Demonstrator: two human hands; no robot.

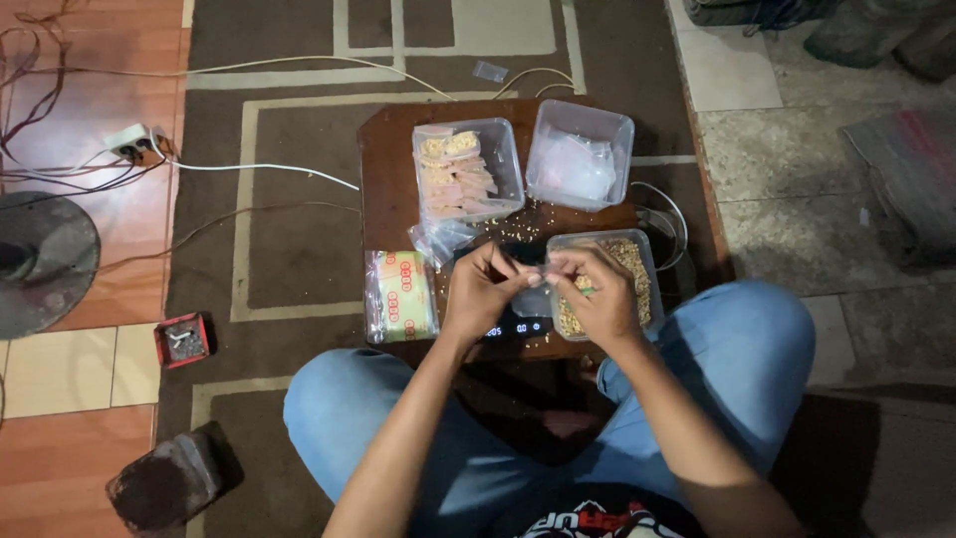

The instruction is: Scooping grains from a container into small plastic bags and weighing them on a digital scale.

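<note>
- The left hand (485, 289) and right hand (597, 294) meet above a small digital scale (518, 327) on the low wooden worktop (383, 159).
- Both sets of fingers are pinched shut on a small clear plastic bag (533, 271) held between them.
- Just under the right hand sits a clear tub of grain (637, 269).
- Behind stand a tub of filled packets (468, 171) and a tub of empty bags (581, 154).
- A sealed packet stack (400, 296) lies left of the left hand.
</note>
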